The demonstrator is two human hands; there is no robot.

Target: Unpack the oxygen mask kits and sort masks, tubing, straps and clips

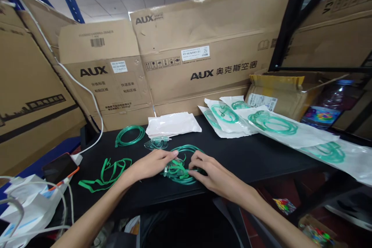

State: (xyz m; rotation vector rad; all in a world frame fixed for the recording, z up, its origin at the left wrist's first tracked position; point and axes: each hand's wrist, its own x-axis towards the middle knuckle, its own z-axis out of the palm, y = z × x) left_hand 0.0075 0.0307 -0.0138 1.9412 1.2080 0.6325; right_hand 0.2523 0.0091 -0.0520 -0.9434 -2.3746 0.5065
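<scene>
Black table [247,159]: tubing coil [188,148], centre; green straps [101,182], nine o'clock; second coil [142,133], ten; clear mask [157,143], eleven; white packet [174,125], twelve; bagged tubing [228,116], two.

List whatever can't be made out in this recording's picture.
Head view: the underside of the green tubing coil, hidden by both hands and the green strap on top.
Head view: most left-hand fingertips, behind that hand; its grip can't be told.
Head view: the far end of the lowest clear-front pouch, cut off by the right edge.
Head view: fine print on the carton's white label, too small.
</scene>
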